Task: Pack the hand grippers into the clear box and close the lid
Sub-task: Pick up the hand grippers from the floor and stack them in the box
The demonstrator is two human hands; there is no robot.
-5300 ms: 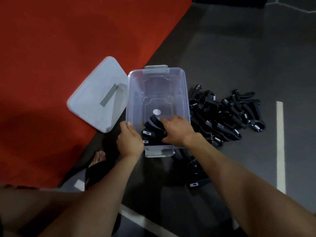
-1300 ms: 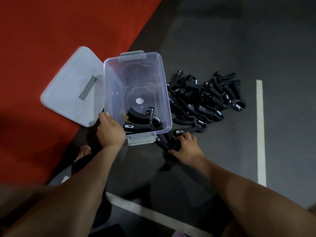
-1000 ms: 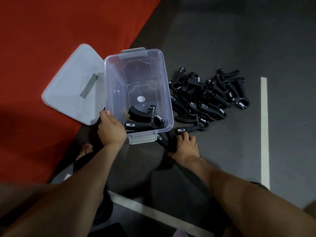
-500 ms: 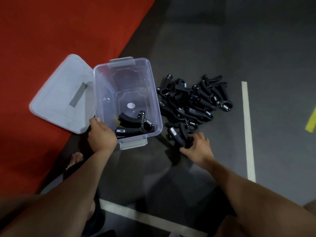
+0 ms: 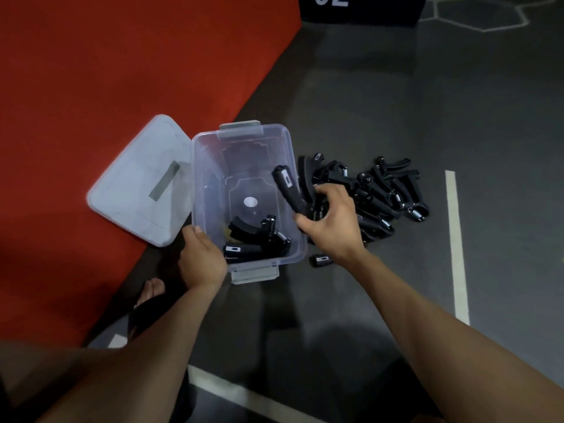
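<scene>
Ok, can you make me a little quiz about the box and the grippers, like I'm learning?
1. True or false: the lid is shut on the box.
2. Which hand holds a gripper? A) left hand B) right hand C) neither
3. Fill in: most grippers lie in a pile on the ____ side of the box.

Key: 1 false, it lies open beside the box, partly on the red mat. 2 B, the left hand grips the box's near corner. 3 right.
</scene>
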